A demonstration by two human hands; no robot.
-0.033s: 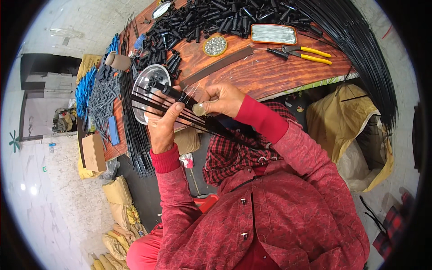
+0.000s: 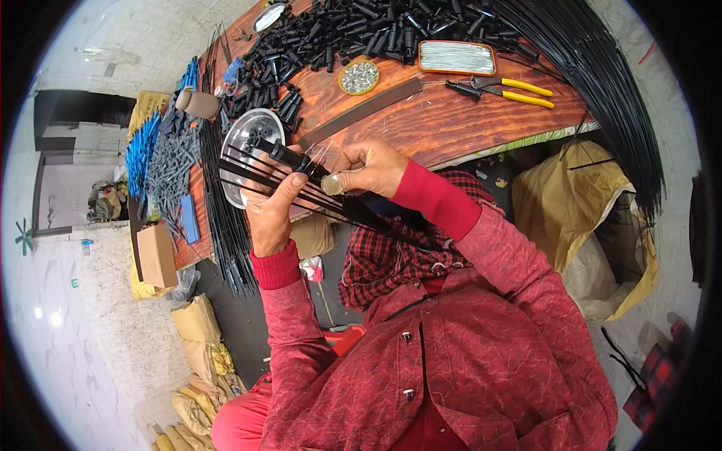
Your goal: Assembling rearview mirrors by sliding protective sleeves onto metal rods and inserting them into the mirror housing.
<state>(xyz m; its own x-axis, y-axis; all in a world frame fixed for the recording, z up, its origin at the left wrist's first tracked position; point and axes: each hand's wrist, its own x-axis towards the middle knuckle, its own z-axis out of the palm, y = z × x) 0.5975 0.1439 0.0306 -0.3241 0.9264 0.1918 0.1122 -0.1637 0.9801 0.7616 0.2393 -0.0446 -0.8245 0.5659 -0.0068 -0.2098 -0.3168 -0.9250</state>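
My left hand [image 2: 271, 207] is closed around several thin black rods [image 2: 241, 172] and a black ribbed tube [image 2: 286, 155], held in the air before the table's front edge. The rods slant down to the right toward my lap. Thumb and fingers of my right hand [image 2: 376, 169] are pinched together at the tube's right end. A small pale round piece [image 2: 331, 184] shows at their tips. A few fine silvery wires [image 2: 320, 152] stick up between the hands; what grips them is hidden. Behind my left hand lies a clear plastic bowl [image 2: 259, 119] with small black parts.
The wooden table [image 2: 466, 120] bears a heap of black tubes [image 2: 368, 30], a tray of silvery wires [image 2: 456, 57], a dish of metal bits [image 2: 359, 77], yellow-handled pliers [image 2: 519, 90] and a dark bar [image 2: 368, 113]. Long black rods [image 2: 594, 68] hang off the right; an open sack [image 2: 571, 203] stands below.
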